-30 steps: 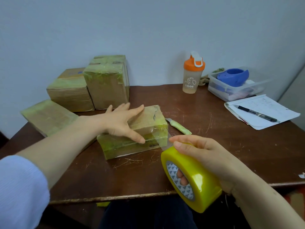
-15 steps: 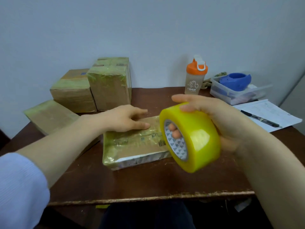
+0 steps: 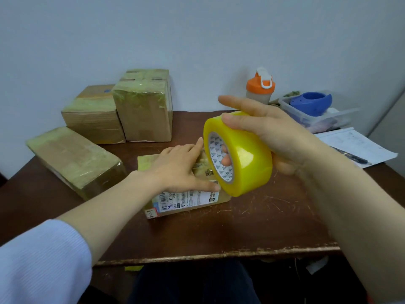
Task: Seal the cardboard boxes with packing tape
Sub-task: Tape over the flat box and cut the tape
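A small flat cardboard box lies in the middle of the brown table, wrapped in yellowish tape, with a white shipping label on its near side. My left hand presses flat on its top with fingers spread. My right hand grips a big yellow roll of packing tape, fingers through its core, held in the air just above the box's right end. The tape roll hides that end of the box.
Three taped cardboard boxes stand at the back left: a long one, a square one and a tall one. At the back right are an orange-lidded bottle, a clear tub with a blue object, papers and a pen.
The right hand lifted the tape roll from below the table edge to above the box's right end. The box was turned over, its label side now facing me; the left hand stays flat on it.
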A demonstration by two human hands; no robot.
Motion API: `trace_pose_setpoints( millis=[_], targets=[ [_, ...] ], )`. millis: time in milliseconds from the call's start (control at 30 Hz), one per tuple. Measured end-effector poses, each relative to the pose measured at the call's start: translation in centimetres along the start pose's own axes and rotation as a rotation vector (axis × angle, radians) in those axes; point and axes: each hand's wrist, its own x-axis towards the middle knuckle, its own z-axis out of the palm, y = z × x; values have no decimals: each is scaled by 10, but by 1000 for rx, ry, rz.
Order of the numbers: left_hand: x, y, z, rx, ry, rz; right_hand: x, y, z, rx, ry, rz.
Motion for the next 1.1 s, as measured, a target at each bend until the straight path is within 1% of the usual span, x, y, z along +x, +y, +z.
trace_pose_setpoints(
  millis=[67,167,267,467,667,933,1100],
  targets=[
    [1,0,1,8,5,-10,-9,3,4,-5,-11,-16],
    [2,-1,2,6,11,-15,-27,14,4,-85,-22,-8],
    [2,-1,2,-4,-1,-20,-44,27,2,-60,5,20],
    [1,-2,4,56,21,23,-66,50,5,-13,49,135],
    [3,-4,4,97,2,26,-68,60,8,18,56,163],
    [5,-3,3,165,-54,40,-66,69,2,77,21,258],
    [3,3,-1,210,-139,52,-62,69,-2,76,-6,309]
  ],
)
